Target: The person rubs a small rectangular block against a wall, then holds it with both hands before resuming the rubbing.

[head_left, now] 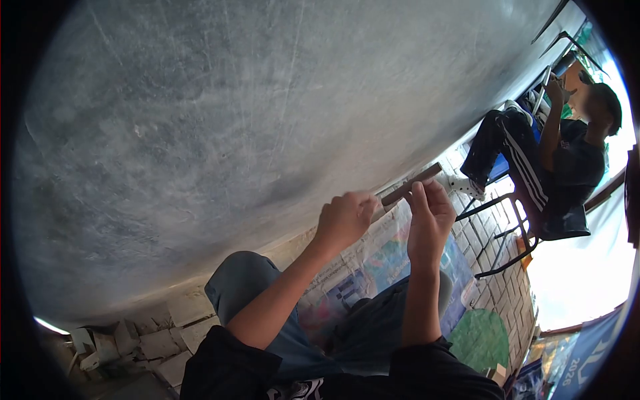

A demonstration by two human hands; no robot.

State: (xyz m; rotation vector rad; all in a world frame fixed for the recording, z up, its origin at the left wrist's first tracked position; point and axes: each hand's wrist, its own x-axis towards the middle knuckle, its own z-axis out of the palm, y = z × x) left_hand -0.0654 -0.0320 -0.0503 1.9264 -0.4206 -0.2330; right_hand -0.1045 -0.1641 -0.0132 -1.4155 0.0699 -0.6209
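A short, dark brown, flat-looking stick (pixel 421 180) is pinched between the thumb and fingers of my right hand (pixel 432 217). It slants up to the right, close to the grey wall. Just left of its lower end is my left hand (pixel 348 219), fingers curled together and slightly blurred by motion. Whatever my left fingers grip, if anything, is hidden or too small to make out. Both hands are raised above my bent knees.
A large grey wall (pixel 200 147) fills the left and top. Printed sheeting (pixel 347 290) covers part of the brick paving (pixel 497 283) below me. A round green patch (pixel 481 340) lies at right. Another person (pixel 567 153) sits on a chair (pixel 510 260); loose blocks (pixel 160 345) lie lower left.
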